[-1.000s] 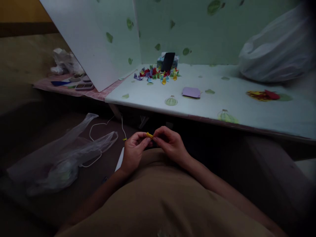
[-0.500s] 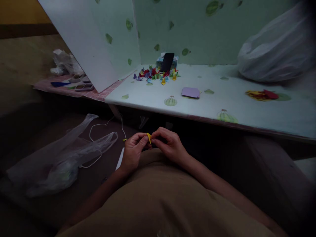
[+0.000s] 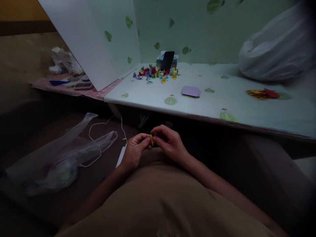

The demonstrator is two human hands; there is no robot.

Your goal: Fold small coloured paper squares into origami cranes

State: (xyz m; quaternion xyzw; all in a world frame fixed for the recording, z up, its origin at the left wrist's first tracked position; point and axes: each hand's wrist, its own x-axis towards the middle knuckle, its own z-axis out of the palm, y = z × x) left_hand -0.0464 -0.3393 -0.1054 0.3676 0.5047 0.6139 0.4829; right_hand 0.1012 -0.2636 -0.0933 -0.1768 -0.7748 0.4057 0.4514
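My left hand (image 3: 134, 150) pinches a small folded piece of yellow paper (image 3: 151, 140) between thumb and fingers, low in front of my body. From the other side, the thumb and index finger of my right hand (image 3: 171, 144) close on the same paper, which shows as a narrow strip seen edge-on. Fingertips hide part of its folds. On the table beyond, a cluster of colourful origami cranes (image 3: 155, 73) stands near the back, and a stack of purple paper squares (image 3: 191, 91) lies closer to me.
A dark phone (image 3: 167, 61) leans on a tissue box (image 3: 160, 61). At right are yellow and red paper pieces (image 3: 263, 94) and a large white plastic bag (image 3: 274, 56). A clear plastic bag (image 3: 61, 168) and white cable (image 3: 122, 128) lie at lower left, below the table edge.
The yellow paper has shifted slightly right and turned from a slanted, wider face to a thin upright edge. My right index finger has lifted a little.
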